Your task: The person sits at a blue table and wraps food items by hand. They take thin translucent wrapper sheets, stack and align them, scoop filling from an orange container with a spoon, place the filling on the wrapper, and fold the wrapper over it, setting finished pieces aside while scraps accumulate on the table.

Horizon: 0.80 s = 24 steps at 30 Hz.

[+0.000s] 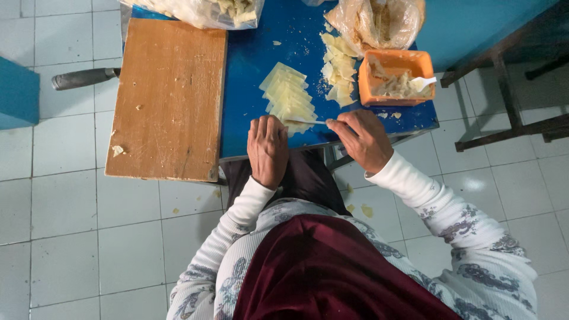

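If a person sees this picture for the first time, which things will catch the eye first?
First the bright blue table, with pale yellow dough sheets fanned out at its middle. At its near edge the left hand rests by the sheets, while the right hand holds a thin white tool over them. An orange tub with filling stands to the right, a wooden board to the left.

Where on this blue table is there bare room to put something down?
The wooden board is almost bare, only crumbs. A blue strip lies free between board and fanned wrappers. Crowded on the right: loose wrappers, orange tub, bags, with both hands at the near edge.
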### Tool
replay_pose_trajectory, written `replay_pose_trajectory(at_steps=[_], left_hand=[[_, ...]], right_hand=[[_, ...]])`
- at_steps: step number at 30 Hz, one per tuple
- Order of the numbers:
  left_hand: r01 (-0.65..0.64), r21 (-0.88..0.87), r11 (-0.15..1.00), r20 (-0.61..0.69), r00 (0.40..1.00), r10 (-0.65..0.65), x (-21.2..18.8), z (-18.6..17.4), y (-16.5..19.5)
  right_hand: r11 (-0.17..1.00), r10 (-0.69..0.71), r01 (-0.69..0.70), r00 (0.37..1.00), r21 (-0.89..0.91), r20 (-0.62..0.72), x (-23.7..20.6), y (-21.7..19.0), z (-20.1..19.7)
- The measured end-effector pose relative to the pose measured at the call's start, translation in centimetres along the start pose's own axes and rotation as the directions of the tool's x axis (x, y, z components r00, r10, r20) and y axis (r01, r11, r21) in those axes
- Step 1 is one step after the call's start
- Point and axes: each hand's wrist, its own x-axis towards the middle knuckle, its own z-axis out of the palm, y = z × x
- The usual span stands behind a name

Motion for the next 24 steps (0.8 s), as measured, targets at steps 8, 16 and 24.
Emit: replay_pose_trajectory(at_steps=[8,16,24], left_hand=[[0.078,-0.058,0.995,0.029,0.997,-0.076,0.1,0.0,0.0],[0.057,-0.078,0.995,0.020,0.998,-0.056,0.3,0.2,0.1],[0.089,-0.114,0.990,0.058,0.995,-0.083,0.2,-0.1,-0.1]], right_hand=[[0.999,0.046,-0.047,0.998,-0.027,-0.035,-0.9,0.1,0.0],[0.934,0.345,-0.356,0.924,-0.041,-0.166,-0.9,5.1,-4.9],[0.907,0.208,-0.278,0.949,-0.317,-0.237,5.9,11.8,-2.5]])
